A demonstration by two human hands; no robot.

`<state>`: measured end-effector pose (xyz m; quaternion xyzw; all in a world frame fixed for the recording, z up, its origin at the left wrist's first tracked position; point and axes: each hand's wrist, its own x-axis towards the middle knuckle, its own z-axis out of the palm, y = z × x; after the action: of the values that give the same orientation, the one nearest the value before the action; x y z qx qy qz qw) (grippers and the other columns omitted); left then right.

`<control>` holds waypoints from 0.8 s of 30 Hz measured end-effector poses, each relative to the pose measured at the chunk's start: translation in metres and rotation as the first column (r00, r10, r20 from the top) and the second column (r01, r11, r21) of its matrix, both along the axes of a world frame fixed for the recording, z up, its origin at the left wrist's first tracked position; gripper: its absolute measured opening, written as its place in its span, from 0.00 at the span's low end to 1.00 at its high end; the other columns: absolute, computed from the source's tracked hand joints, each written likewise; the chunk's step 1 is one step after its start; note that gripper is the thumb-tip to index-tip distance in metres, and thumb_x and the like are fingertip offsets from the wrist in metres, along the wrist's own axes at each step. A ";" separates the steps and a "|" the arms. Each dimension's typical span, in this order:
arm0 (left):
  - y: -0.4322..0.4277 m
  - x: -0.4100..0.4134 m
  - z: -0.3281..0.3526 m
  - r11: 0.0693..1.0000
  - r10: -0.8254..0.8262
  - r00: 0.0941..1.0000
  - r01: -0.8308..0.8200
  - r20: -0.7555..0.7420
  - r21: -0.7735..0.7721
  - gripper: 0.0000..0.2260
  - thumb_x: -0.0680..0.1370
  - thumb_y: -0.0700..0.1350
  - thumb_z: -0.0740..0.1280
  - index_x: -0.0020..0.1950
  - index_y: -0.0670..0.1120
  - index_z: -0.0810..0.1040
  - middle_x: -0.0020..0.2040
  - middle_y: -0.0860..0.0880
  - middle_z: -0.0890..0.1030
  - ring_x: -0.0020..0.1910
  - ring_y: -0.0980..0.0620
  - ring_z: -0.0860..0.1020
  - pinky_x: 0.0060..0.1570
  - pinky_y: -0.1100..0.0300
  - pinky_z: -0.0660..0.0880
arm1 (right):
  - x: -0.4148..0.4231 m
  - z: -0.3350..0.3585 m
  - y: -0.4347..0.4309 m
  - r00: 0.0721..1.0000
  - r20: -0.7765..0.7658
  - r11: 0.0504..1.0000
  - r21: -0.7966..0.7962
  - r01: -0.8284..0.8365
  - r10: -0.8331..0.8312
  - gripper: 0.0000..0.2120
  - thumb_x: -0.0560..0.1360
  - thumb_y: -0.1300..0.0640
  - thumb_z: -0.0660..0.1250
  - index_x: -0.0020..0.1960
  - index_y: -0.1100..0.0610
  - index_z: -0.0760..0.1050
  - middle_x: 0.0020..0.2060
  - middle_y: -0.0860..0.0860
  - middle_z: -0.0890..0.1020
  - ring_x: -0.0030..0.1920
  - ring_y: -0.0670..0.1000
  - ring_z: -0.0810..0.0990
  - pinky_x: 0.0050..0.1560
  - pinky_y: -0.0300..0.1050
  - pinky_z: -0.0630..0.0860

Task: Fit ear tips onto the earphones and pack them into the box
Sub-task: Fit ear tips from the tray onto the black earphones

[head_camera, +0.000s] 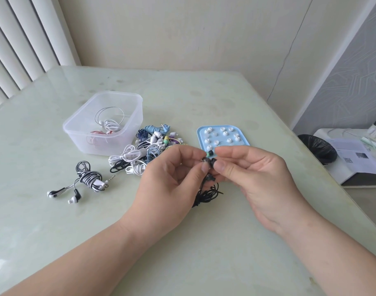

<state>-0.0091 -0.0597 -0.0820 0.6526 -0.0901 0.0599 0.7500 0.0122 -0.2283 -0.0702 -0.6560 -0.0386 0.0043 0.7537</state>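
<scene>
Pale green table (204,242). Clear box (80,142) sits on it, white and red earphones inside. Left hand (167,184) and right hand (261,178) are up, front-right of the box, both pinching. Mixed earphone pile (144,152) just right of the box. Blue tray (201,133) of white tips further right of it. Striped earphones (88,178) in front of the box. Black earphone (204,161): bud in the left thumb and forefinger, cable bunched below. Black ear tip (213,162): pinched by the right, against the bud.

A black earphone (204,161) sits beside a black ear tip (213,163); clear box (76,133) holds white and red earphones (109,125).
</scene>
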 end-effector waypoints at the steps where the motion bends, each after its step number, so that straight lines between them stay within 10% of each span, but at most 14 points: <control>1: 0.000 0.000 0.000 1.000 0.002 1.000 -0.002 0.001 0.005 0.07 0.80 0.34 0.69 0.55 0.43 0.80 0.40 0.45 0.85 0.39 0.46 0.86 0.43 0.60 0.82 | 0.000 -0.001 0.000 0.999 -0.041 0.999 0.042 -0.018 0.020 0.14 0.67 0.64 0.76 0.52 0.61 0.85 0.46 0.64 0.87 0.46 0.62 0.87 0.50 0.52 0.83; 24: 0.001 0.003 -0.002 0.999 -0.031 1.000 0.031 0.002 0.028 0.05 0.80 0.32 0.68 0.53 0.39 0.81 0.39 0.48 0.85 0.35 0.52 0.84 0.40 0.64 0.79 | 0.001 -0.002 0.003 0.969 -0.198 0.971 0.212 -0.108 0.151 0.07 0.69 0.65 0.72 0.46 0.66 0.82 0.42 0.64 0.83 0.41 0.59 0.84 0.41 0.48 0.83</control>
<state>-0.0064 -0.0583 -0.0845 0.6614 -0.1021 0.0479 0.7415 0.0135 -0.2254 -0.0726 -0.5689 -0.0010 0.1199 0.8136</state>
